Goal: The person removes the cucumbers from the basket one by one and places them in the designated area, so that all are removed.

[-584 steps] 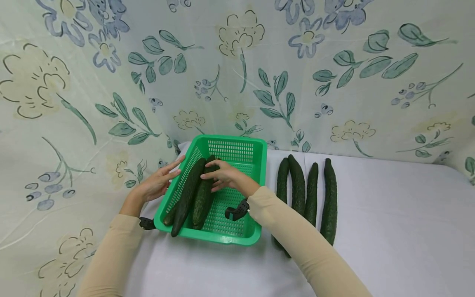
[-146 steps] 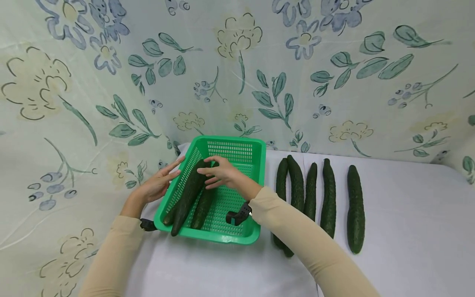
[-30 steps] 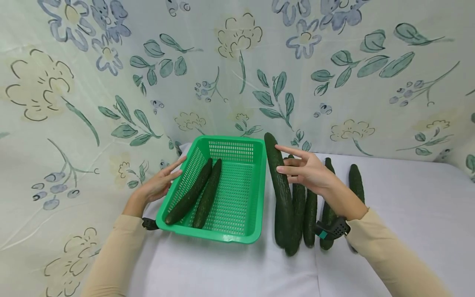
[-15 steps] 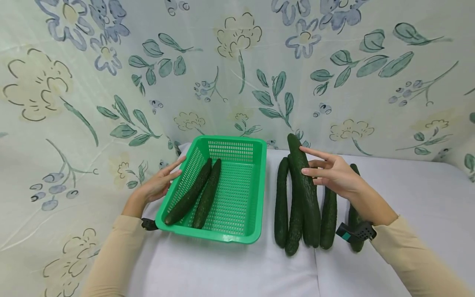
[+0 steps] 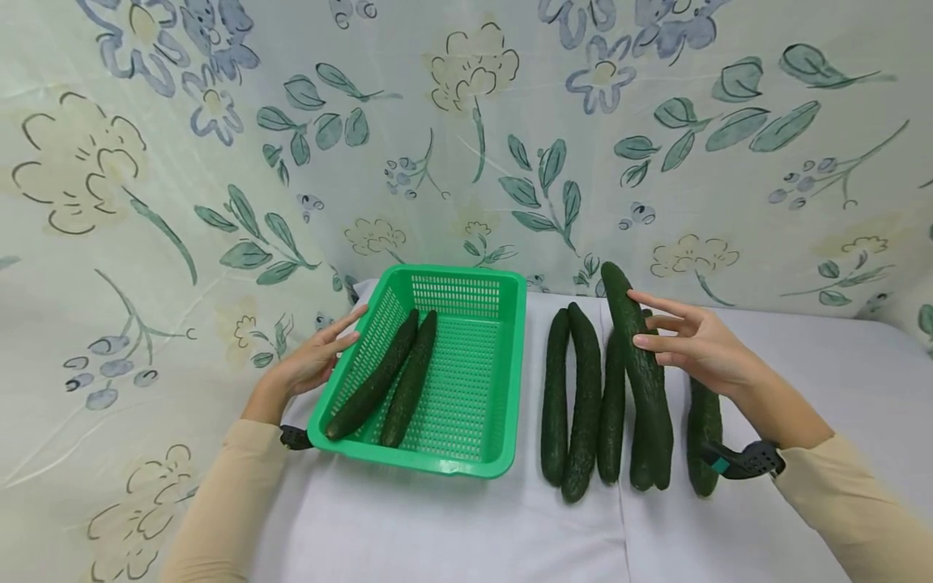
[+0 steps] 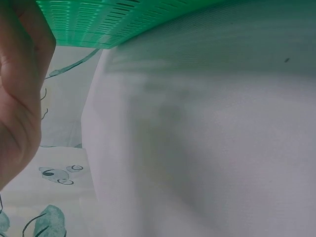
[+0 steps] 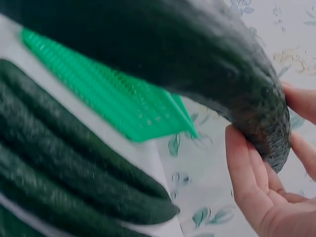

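My right hand [image 5: 703,348] pinches a long dark green cucumber [image 5: 641,380] near its upper end, between the thumb and the fingers. The right wrist view shows that held cucumber [image 7: 197,64] close up, tilted in the fingers. It hangs over another cucumber in the row on the table and partly hides it. My left hand [image 5: 313,360] rests against the left side of a green plastic basket [image 5: 516,372], fingers fairly straight along the wall. Inside the basket lie two cucumbers, one along the left wall [image 5: 372,385] and one beside it [image 5: 411,380].
Right of the basket, several cucumbers lie side by side on the white cloth, among them the leftmost one [image 5: 555,397] and the rightmost one [image 5: 704,429], partly behind my right wrist. A floral curtain [image 5: 466,146] hangs behind the table.
A cucumber joined the right end of the row between the first two frames. Since then, my right hand lifted another from the basket and carried it rightward over the row. My left hand stayed put.
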`<action>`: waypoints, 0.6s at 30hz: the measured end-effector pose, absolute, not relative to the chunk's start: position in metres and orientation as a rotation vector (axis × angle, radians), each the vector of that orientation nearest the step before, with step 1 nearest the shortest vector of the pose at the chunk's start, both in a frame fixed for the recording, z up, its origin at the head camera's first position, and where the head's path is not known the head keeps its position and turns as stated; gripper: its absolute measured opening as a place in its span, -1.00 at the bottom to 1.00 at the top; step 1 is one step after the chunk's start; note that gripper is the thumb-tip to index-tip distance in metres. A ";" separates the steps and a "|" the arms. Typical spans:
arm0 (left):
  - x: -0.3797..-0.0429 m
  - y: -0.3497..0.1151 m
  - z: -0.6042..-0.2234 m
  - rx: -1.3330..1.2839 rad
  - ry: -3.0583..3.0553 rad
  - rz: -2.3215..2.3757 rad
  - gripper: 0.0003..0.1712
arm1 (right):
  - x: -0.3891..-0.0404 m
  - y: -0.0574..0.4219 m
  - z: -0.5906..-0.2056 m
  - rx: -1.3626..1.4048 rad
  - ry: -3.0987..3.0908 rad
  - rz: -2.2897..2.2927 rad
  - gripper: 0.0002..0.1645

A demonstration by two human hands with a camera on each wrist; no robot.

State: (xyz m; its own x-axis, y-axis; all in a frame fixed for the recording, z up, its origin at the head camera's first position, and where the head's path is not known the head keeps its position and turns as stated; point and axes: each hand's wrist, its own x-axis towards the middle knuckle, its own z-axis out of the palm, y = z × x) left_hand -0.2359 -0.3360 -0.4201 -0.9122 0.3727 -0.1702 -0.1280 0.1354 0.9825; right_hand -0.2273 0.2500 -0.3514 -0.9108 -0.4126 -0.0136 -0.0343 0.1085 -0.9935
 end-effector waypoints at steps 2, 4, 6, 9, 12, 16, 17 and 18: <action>-0.236 -0.336 -0.421 0.232 2.047 1.833 -0.33 | -0.228 0.258 -0.354 -0.454 2.126 -1.863 -0.21; -0.236 -0.336 -0.421 0.234 2.041 1.838 -0.33 | -0.228 0.267 -0.356 -0.456 2.166 -1.841 -0.20; -0.237 -0.336 -0.421 0.236 2.029 1.844 -0.33 | -0.228 0.275 -0.358 -0.452 2.214 -1.805 -0.19; -0.236 -0.335 -0.421 0.247 2.027 1.841 -0.33 | -0.228 0.288 -0.361 -0.416 2.250 -1.780 -0.18; -0.236 -0.336 -0.420 0.249 2.038 1.835 -0.33 | -0.228 0.301 -0.365 -0.394 2.230 -1.807 -0.18; -0.236 -0.337 -0.420 0.247 2.053 1.820 -0.33 | -0.227 0.319 -0.370 -0.374 2.198 -1.845 -0.17; -0.236 -0.337 -0.420 0.247 2.055 1.819 -0.33 | -0.227 0.323 -0.370 -0.364 2.212 -1.832 -0.17; -0.236 -0.337 -0.421 0.250 2.054 1.817 -0.33 | -0.227 0.328 -0.371 -0.354 2.223 -1.820 -0.17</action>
